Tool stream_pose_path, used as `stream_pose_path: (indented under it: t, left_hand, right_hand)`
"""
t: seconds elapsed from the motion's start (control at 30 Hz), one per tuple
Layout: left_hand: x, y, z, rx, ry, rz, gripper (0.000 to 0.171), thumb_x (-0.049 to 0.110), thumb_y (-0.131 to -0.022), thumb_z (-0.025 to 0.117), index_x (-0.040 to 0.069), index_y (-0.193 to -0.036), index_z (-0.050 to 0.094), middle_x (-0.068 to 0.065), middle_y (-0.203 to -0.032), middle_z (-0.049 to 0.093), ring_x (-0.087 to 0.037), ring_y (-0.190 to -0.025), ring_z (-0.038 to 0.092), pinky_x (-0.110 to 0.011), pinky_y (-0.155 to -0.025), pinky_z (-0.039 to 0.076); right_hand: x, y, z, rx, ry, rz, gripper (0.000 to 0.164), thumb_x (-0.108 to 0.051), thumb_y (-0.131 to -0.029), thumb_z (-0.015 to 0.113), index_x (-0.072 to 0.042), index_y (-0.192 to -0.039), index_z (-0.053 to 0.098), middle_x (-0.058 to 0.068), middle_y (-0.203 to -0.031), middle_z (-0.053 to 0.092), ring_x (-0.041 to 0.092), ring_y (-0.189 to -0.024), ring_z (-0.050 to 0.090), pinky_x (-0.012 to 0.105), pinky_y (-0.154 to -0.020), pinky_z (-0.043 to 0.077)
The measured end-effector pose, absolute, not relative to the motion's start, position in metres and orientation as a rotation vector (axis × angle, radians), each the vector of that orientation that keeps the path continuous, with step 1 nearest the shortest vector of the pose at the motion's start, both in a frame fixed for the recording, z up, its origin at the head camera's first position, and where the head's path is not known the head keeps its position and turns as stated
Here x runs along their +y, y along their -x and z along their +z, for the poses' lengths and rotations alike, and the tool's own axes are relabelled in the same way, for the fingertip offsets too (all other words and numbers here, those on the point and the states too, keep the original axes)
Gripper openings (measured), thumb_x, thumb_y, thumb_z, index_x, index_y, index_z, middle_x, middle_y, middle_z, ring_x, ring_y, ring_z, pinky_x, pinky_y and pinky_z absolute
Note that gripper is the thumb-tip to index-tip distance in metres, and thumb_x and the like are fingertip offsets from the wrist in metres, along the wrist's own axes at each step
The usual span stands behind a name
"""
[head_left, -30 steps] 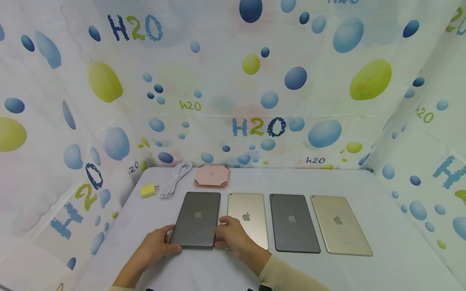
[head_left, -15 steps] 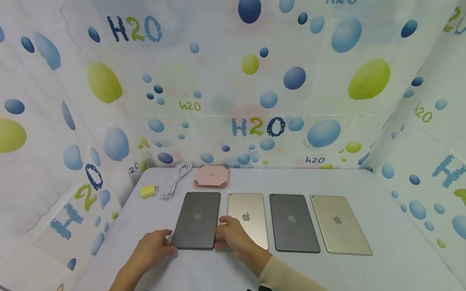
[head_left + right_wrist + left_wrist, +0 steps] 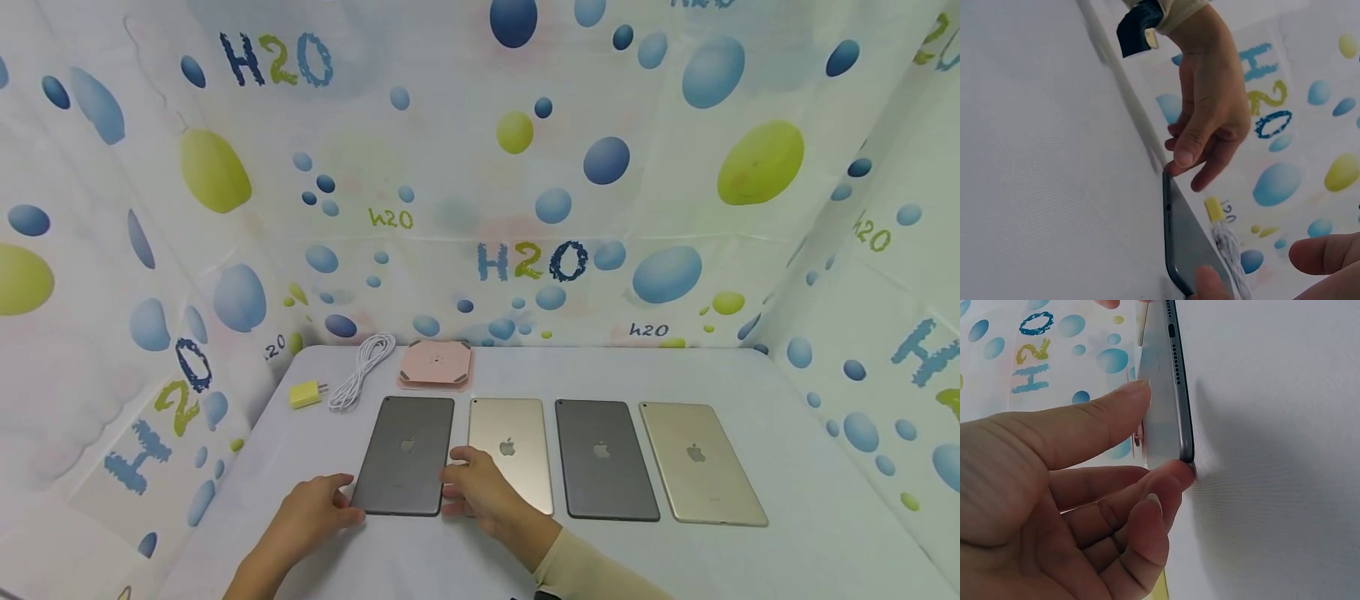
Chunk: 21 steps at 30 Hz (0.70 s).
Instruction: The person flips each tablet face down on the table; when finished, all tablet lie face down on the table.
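A dark grey tablet [image 3: 397, 483] lies back up on the white table, leftmost of a row in the head view. My left hand [image 3: 311, 515] is at its lower left corner; in the left wrist view a fingertip [image 3: 1179, 470] touches that corner, while the thumb [image 3: 1129, 403] stays off the back. On the other side, my right hand [image 3: 483, 492] has its fingertips right at the tablet's right edge and overlaps the neighbouring gold tablet [image 3: 517, 421]. The right wrist view shows one right finger [image 3: 1209, 284] against the tablet's lower corner, the thumb [image 3: 1322, 255] apart.
Further right lie another dark grey tablet [image 3: 603, 479] and another gold tablet [image 3: 705, 479], also back up. Behind the row are a yellow charger plug [image 3: 305, 393], a coiled white cable [image 3: 362, 372] and a pink, flat, cut-cornered object [image 3: 437, 364]. A patterned curtain [image 3: 450, 167] surrounds the table.
The left hand has shifted slightly left and down, and the dark grey tablet's lower edge has come slightly nearer. The right hand has hardly moved.
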<state>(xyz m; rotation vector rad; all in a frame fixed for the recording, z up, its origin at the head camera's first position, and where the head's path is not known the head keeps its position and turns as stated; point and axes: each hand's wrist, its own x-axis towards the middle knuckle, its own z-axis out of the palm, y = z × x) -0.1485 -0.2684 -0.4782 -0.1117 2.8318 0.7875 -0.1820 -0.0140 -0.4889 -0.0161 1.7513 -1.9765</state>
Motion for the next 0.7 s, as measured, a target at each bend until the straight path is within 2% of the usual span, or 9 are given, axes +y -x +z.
stream_pose_path:
  t: [0.23,0.37,0.53,0.7]
  left_hand:
    - [-0.271,0.150,-0.477,2.818,0.109,0.776,0.062,0.020,-0.078,0.086,-0.008,-0.128,0.063,0.000,-0.084,0.072,-0.015,-0.074,0.061,-0.036,-0.066,0.054]
    - [-0.273,0.153,-0.477,2.792,0.112,0.779,0.065,0.025,-0.081,0.085,-0.007,-0.132,0.061,-0.002,-0.087,0.073,-0.016,-0.076,0.064,-0.039,-0.068,0.056]
    - [-0.277,0.158,-0.473,2.787,0.114,0.767,0.068,0.037,-0.088,0.078,-0.003,-0.138,0.057,-0.004,-0.092,0.074,-0.017,-0.078,0.066,-0.040,-0.068,0.057]
    - [-0.281,0.165,-0.459,2.858,0.069,0.798,0.067,0.042,-0.093,0.071,0.000,-0.143,0.055,-0.008,-0.101,0.074,-0.018,-0.082,0.066,-0.038,-0.065,0.057]
  right_hand:
    - [-0.012,0.183,-0.487,1.720,0.055,-1.972,0.065,-0.011,-0.094,0.060,0.009,-0.150,0.035,0.025,-0.128,0.054,0.037,-0.107,0.061,0.047,-0.086,0.060]
    - [-0.004,0.186,-0.485,1.689,0.101,-2.001,0.065,-0.014,-0.096,0.060,0.006,-0.152,0.034,0.027,-0.137,0.052,0.037,-0.110,0.063,0.045,-0.085,0.060]
    - [0.027,0.198,-0.476,1.708,0.138,-2.089,0.058,-0.015,-0.101,0.057,0.003,-0.152,0.036,0.029,-0.151,0.041,0.036,-0.113,0.063,0.043,-0.086,0.061]
    - [0.076,0.220,-0.461,1.900,0.122,-2.149,0.049,-0.011,-0.102,0.055,-0.001,-0.148,0.044,0.025,-0.146,0.046,0.032,-0.110,0.065,0.043,-0.089,0.060]
